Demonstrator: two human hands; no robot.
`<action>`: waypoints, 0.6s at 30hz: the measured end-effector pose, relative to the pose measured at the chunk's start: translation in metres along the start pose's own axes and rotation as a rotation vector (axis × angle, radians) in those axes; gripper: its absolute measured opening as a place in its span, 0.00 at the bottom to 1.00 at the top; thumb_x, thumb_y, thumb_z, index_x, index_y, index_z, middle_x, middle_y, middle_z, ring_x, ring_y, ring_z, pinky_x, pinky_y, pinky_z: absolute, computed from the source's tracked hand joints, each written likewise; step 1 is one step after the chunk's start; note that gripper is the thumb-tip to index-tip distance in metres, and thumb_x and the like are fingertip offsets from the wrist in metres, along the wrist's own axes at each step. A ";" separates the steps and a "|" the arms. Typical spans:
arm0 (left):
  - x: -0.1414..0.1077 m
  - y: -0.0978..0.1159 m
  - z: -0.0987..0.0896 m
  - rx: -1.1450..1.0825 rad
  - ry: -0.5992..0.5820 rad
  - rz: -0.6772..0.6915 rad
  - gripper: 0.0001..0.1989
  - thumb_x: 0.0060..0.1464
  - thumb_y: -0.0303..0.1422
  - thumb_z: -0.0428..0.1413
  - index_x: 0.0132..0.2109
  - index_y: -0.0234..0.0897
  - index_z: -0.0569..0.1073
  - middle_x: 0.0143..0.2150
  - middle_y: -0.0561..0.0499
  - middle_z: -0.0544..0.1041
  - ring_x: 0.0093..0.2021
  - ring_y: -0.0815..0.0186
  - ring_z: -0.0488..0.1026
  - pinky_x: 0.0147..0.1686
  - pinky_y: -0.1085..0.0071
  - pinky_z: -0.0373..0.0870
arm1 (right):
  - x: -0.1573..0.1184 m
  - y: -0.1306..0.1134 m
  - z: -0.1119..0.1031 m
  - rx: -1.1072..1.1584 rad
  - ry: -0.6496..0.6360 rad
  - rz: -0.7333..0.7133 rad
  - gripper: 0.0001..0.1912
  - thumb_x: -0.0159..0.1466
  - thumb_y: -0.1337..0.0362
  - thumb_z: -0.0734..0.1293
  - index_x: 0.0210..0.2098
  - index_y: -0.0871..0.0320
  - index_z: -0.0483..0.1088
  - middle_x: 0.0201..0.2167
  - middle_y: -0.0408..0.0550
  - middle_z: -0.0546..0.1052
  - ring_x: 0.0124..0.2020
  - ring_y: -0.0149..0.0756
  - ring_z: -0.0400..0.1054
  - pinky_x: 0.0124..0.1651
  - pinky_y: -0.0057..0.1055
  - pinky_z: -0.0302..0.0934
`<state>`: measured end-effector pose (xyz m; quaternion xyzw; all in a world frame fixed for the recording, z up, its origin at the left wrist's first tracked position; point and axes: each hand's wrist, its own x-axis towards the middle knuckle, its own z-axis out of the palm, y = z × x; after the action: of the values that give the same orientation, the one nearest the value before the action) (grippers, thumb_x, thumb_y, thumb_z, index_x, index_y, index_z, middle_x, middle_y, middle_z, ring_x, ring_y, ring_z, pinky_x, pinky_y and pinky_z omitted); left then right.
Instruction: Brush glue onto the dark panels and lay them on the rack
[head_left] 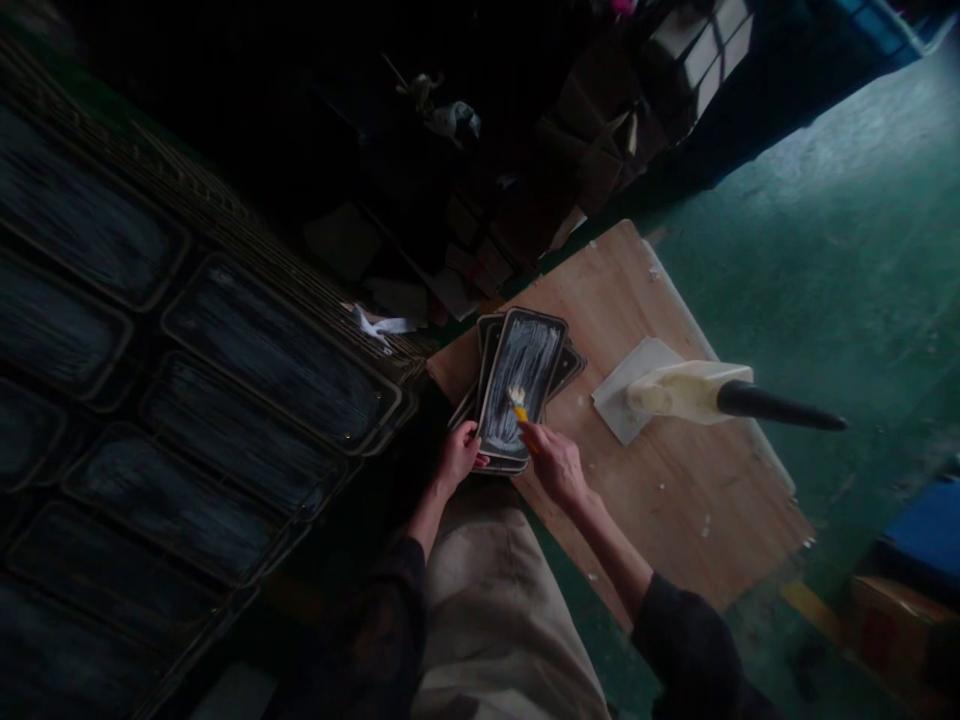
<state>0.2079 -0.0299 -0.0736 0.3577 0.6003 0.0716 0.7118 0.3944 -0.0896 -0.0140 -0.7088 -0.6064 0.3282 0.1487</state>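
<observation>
In the head view, a dark rectangular panel with rounded corners and a pale rim (pixel 530 350) lies on top of a loose stack of similar panels (pixel 568 370). Whitish streaks cover its face. My left hand (pixel 459 453) grips the panel's near left corner, thumb on top. My right hand (pixel 555 462) is closed around the yellow handle of a paintbrush (pixel 517 398), whose pale bristles touch the middle of the panel. To the right, a cream bottle with a long black nozzle (pixel 697 392) rests on a white square sheet (pixel 651 350).
The stack and bottle are on a wooden board (pixel 637 500). At left, a rack (pixel 247 360) bears many streaked dark panels in rows. Cardboard pieces (pixel 480 260) lie beyond the board. A blue bin (pixel 795 90) stands at the top right, a cardboard box (pixel 900 620) at the lower right.
</observation>
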 end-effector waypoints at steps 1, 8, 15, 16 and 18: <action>-0.001 0.001 0.000 -0.012 -0.008 0.001 0.13 0.54 0.31 0.55 0.47 0.35 0.68 0.26 0.55 0.74 0.21 0.70 0.75 0.20 0.79 0.70 | -0.013 -0.007 0.008 0.019 -0.026 -0.007 0.15 0.71 0.63 0.56 0.53 0.56 0.69 0.37 0.53 0.77 0.33 0.40 0.71 0.36 0.31 0.63; -0.009 0.006 0.001 -0.012 -0.019 -0.007 0.11 0.55 0.29 0.55 0.46 0.35 0.68 0.27 0.55 0.76 0.21 0.69 0.76 0.20 0.77 0.71 | -0.069 -0.034 0.011 0.393 -0.061 0.073 0.13 0.71 0.61 0.57 0.51 0.54 0.68 0.39 0.51 0.78 0.37 0.41 0.74 0.38 0.32 0.67; -0.043 0.038 -0.001 -0.133 -0.152 0.016 0.20 0.51 0.36 0.59 0.50 0.34 0.66 0.25 0.58 0.73 0.20 0.70 0.74 0.20 0.77 0.70 | -0.096 -0.024 -0.051 0.580 0.445 0.358 0.14 0.69 0.56 0.60 0.50 0.54 0.69 0.32 0.48 0.78 0.32 0.41 0.75 0.38 0.38 0.71; -0.049 0.046 -0.001 -0.165 -0.197 0.034 0.21 0.51 0.37 0.59 0.50 0.34 0.66 0.25 0.57 0.73 0.20 0.70 0.75 0.20 0.77 0.70 | -0.101 -0.024 -0.062 0.577 0.550 0.405 0.15 0.68 0.56 0.61 0.50 0.54 0.70 0.32 0.49 0.78 0.32 0.43 0.75 0.38 0.41 0.71; -0.066 0.066 -0.001 -0.232 -0.283 0.068 0.23 0.50 0.37 0.60 0.51 0.34 0.66 0.25 0.57 0.74 0.20 0.70 0.74 0.21 0.77 0.70 | -0.113 -0.029 -0.082 0.560 0.733 0.487 0.16 0.66 0.54 0.63 0.49 0.54 0.71 0.33 0.50 0.78 0.32 0.46 0.75 0.38 0.46 0.72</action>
<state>0.2110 -0.0163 0.0192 0.2996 0.4695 0.1135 0.8227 0.4198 -0.1762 0.0970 -0.8309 -0.2210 0.2333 0.4543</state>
